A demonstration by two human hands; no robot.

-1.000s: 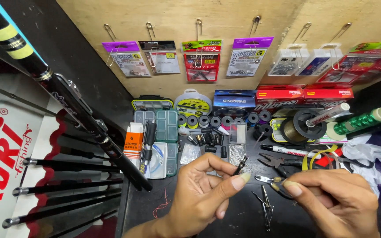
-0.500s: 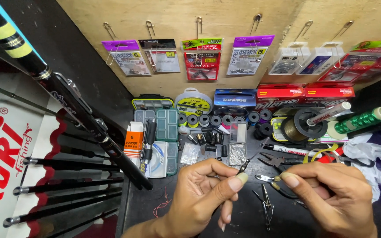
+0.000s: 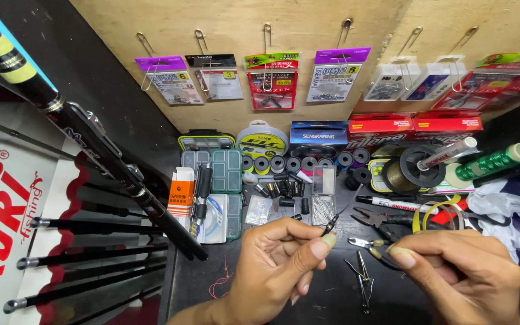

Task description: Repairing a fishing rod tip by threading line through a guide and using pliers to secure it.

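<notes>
My left hand [image 3: 275, 268] pinches a small dark fishing rod guide [image 3: 331, 225] between thumb and forefinger, held up over the dark workbench [image 3: 326, 301]. My right hand [image 3: 461, 274] is closed to the right of it, fingertips pinched together as if on a fine thread, which is too thin to see. Small pliers [image 3: 365, 244] lie on the bench just between the two hands, under the right fingertips.
Fishing rods [image 3: 91, 156] lean at the left. Small tackle boxes [image 3: 215, 186], thread spools [image 3: 296, 164], a line reel [image 3: 413, 168], a green spool [image 3: 495, 161], a marker [image 3: 392, 203] and scissors [image 3: 362, 280] crowd the bench. Hook packets [image 3: 272, 78] hang on the plywood wall.
My left hand has turned the guide slightly upward, and my right hand has drawn a little to the right, away from it.
</notes>
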